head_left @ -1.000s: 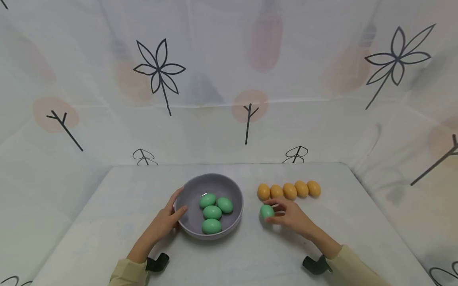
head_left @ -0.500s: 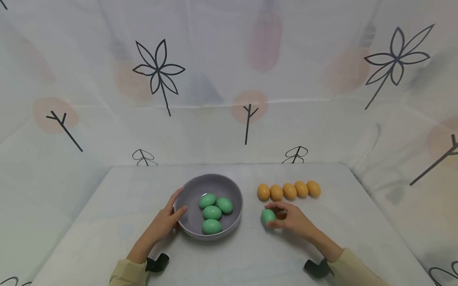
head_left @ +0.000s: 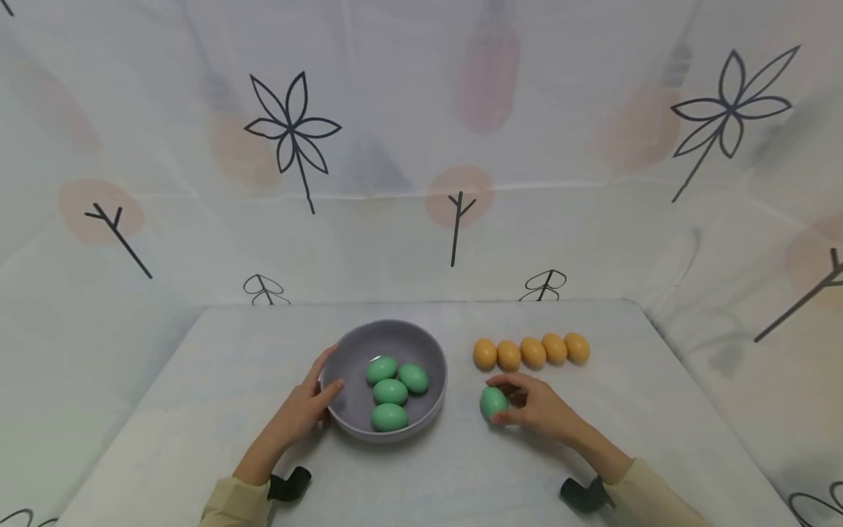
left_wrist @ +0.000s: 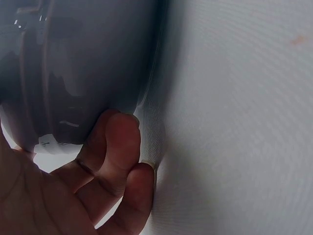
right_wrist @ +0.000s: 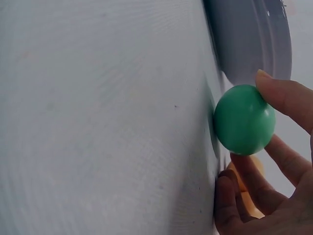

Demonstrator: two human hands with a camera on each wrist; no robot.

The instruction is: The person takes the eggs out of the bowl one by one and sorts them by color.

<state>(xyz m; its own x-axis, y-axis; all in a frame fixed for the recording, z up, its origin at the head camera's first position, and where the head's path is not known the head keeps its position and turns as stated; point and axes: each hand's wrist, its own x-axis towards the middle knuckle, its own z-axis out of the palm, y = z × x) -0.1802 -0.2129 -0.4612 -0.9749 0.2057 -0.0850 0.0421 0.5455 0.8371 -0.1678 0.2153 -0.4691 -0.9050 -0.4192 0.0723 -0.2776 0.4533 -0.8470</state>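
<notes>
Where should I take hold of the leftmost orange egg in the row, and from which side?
Probably pinch the leftmost orange egg across its near and far faces, coming from above. Its neighbour sits tight against its right side, so a left-right pinch has no room there. The right hand, holding the green egg, is just in front, so a low approach from the near side looks crowded.

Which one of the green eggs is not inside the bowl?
The green egg pinched by the right hand; the other four lie together in the grey bowl.

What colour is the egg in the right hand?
Green; the egg shows best in the right wrist view.
</notes>
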